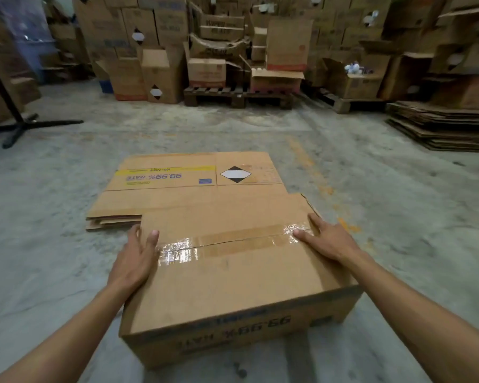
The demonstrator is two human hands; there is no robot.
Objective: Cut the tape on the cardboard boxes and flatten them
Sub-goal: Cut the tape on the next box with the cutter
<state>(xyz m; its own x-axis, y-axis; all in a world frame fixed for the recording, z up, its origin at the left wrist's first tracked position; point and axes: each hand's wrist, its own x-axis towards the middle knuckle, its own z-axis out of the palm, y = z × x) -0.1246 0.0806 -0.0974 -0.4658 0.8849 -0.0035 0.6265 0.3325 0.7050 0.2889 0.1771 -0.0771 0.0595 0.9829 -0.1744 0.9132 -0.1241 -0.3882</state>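
- Nearest me, at 6 o'clock, the taped box [233, 286] sits on the floor [398, 217].
- My left hand [134, 261] lies flat, fingers straight, on its 9 o'clock edge; my right hand [329, 239] lies flat at 3 o'clock, fingertips on the tape [227, 241].
- Beyond, at 12 o'clock, flattened cardboard [194, 186] lies under the box's far edge.
- Farthest, stacked boxes [219, 37] fill the back.

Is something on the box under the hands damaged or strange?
Yes. The clear tape across the top of the box is wrinkled at both ends and looks split along the flap seam. The left hand and right hand rest flat on the top at the tape ends.
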